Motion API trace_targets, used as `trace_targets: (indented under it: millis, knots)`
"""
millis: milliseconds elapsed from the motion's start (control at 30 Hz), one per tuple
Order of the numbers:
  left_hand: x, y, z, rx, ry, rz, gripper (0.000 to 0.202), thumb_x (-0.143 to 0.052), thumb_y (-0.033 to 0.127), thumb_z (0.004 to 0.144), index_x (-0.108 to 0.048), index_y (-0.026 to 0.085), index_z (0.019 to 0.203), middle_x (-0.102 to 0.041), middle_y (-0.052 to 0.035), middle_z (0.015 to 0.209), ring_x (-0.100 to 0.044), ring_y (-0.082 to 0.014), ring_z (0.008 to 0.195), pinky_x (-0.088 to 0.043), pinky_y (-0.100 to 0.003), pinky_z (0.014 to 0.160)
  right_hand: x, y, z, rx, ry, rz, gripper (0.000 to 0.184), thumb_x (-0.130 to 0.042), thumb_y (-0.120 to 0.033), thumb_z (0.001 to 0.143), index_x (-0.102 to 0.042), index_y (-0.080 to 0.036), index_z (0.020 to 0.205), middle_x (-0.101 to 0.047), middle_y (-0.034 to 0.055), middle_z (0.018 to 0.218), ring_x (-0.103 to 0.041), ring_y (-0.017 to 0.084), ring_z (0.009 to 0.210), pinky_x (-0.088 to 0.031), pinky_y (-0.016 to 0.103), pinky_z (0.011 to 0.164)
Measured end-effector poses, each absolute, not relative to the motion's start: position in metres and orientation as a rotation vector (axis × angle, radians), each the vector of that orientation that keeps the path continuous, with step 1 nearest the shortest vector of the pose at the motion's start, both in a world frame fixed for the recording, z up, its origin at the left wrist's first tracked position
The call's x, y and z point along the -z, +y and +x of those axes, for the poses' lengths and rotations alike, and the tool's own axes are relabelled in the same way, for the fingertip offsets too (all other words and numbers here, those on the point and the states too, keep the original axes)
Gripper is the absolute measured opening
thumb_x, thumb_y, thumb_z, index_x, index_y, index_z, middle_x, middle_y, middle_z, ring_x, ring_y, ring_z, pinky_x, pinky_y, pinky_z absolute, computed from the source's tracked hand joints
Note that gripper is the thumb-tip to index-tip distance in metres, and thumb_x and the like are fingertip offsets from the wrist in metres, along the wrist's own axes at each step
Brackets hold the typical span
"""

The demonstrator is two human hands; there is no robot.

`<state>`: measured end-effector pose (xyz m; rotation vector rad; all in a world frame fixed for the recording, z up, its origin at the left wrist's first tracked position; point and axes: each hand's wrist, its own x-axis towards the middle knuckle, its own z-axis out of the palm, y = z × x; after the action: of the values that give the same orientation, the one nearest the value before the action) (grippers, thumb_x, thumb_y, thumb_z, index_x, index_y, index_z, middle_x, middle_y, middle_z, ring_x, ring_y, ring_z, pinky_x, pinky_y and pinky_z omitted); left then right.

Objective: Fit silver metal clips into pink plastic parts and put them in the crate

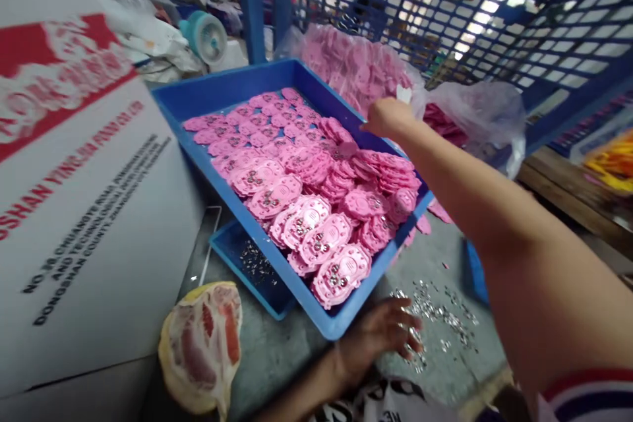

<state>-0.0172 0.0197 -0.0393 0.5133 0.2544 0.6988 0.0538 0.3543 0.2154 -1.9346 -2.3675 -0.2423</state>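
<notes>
A blue tray [198,95] sits tilted in front of me, filled with several pink plastic pieces [301,184] that have small metal fittings. My right hand [388,117] reaches over the tray's far edge with its fingers closed on the rim of a clear plastic bag [475,112] holding more pink pieces [351,62]. My left hand [380,335] lies low by the tray's near corner. Its fingers are spread over a scatter of small silver screws [440,316] on the grey table.
A large white cardboard box [74,198] with red print stands at the left. A peeled pomelo [202,343] lies by it. A smaller blue tray [247,267] with screws sits beneath the big one. Blue wire mesh [445,6] rises behind; a small fan [205,36] is farther back.
</notes>
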Motion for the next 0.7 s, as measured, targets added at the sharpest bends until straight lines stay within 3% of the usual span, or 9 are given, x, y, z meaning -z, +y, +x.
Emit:
trace_targets:
  millis: [100, 200, 267, 333, 433, 600, 667, 700]
  knots:
    - [0.023, 0.019, -0.028, -0.673, 0.272, 0.557, 0.074, -0.085, 0.048, 0.077, -0.058, 0.018, 0.139, -0.067, -0.0159, 0.128, -0.071, -0.0219, 0.098, -0.050, -0.035, 0.084, -0.235, 0.303, 0.104, 0.320, -2.184, -2.089, 0.061, -0.062, -0.052, 0.096, -0.070, 0.006, 0.116, -0.069, 0.0235, 0.127, -0.060, 0.032, 0.127, -0.042, 0.045, 0.106]
    - [0.014, 0.021, -0.031, -0.641, 0.309, 0.604, 0.075, -0.082, 0.048, 0.080, -0.054, 0.017, 0.142, -0.065, -0.0175, 0.131, -0.069, -0.0234, 0.101, -0.049, -0.036, 0.086, -0.224, 0.254, 0.167, 0.267, -1.970, -2.272, 0.053, -0.062, -0.045, 0.098, -0.070, 0.005, 0.114, -0.070, 0.0248, 0.122, -0.062, 0.033, 0.123, -0.043, 0.046, 0.101]
    - [0.012, 0.021, -0.031, -0.631, 0.319, 0.635, 0.076, -0.081, 0.050, 0.080, -0.053, 0.017, 0.142, -0.064, -0.0181, 0.131, -0.069, -0.0239, 0.102, -0.048, -0.037, 0.087, -0.194, 0.226, 0.204, 0.142, -1.903, -2.457, 0.042, -0.057, -0.038, 0.102, -0.072, 0.000, 0.112, -0.072, 0.0237, 0.118, -0.065, 0.032, 0.118, -0.047, 0.044, 0.097]
    - [0.011, 0.020, -0.030, -0.627, 0.331, 0.658, 0.076, -0.080, 0.051, 0.080, -0.053, 0.016, 0.142, -0.064, -0.0180, 0.132, -0.068, -0.0239, 0.102, -0.047, -0.038, 0.088, -0.150, 0.204, 0.228, 0.012, -1.902, -2.538, 0.034, -0.065, -0.035, 0.099, -0.074, -0.003, 0.103, -0.075, 0.0196, 0.107, -0.070, 0.029, 0.106, -0.052, 0.040, 0.090]
    - [0.010, 0.018, -0.031, -0.623, 0.352, 0.688, 0.072, -0.079, 0.048, 0.082, -0.053, 0.017, 0.142, -0.064, -0.0176, 0.132, -0.067, -0.0239, 0.103, -0.048, -0.039, 0.089, -0.082, 0.179, 0.238, -0.095, -1.938, -2.559, 0.032, -0.065, -0.040, 0.099, -0.067, -0.018, 0.123, -0.069, 0.0098, 0.126, -0.068, 0.021, 0.107, -0.059, 0.043, 0.093]
    - [0.010, 0.017, -0.030, -0.663, 0.377, 0.716, 0.065, -0.078, 0.044, 0.083, -0.055, 0.018, 0.138, -0.066, -0.0165, 0.129, -0.068, -0.0235, 0.101, -0.049, -0.039, 0.089, -0.029, 0.152, 0.230, -0.006, -1.889, -2.546, 0.041, -0.066, -0.041, 0.099, -0.062, -0.018, 0.132, -0.064, 0.0112, 0.135, -0.065, 0.025, 0.117, -0.057, 0.049, 0.098]
    - [0.013, 0.014, -0.028, -0.714, 0.386, 0.734, 0.064, -0.076, 0.044, 0.084, -0.055, 0.018, 0.138, -0.066, -0.0162, 0.127, -0.068, -0.0235, 0.099, -0.050, -0.039, 0.088, -0.034, 0.141, 0.233, 0.019, -1.876, -2.537, 0.039, -0.064, -0.039, 0.099, -0.065, -0.012, 0.127, -0.066, 0.0167, 0.132, -0.064, 0.028, 0.119, -0.054, 0.048, 0.102]
    - [0.015, 0.012, -0.026, -0.754, 0.395, 0.757, 0.064, -0.075, 0.045, 0.084, -0.054, 0.019, 0.139, -0.065, -0.0166, 0.128, -0.068, -0.0238, 0.098, -0.050, -0.039, 0.087, -0.041, 0.136, 0.235, 0.018, -1.875, -2.528, 0.036, -0.059, -0.034, 0.101, -0.068, -0.005, 0.120, -0.067, 0.0258, 0.129, -0.064, 0.031, 0.120, -0.051, 0.046, 0.102]
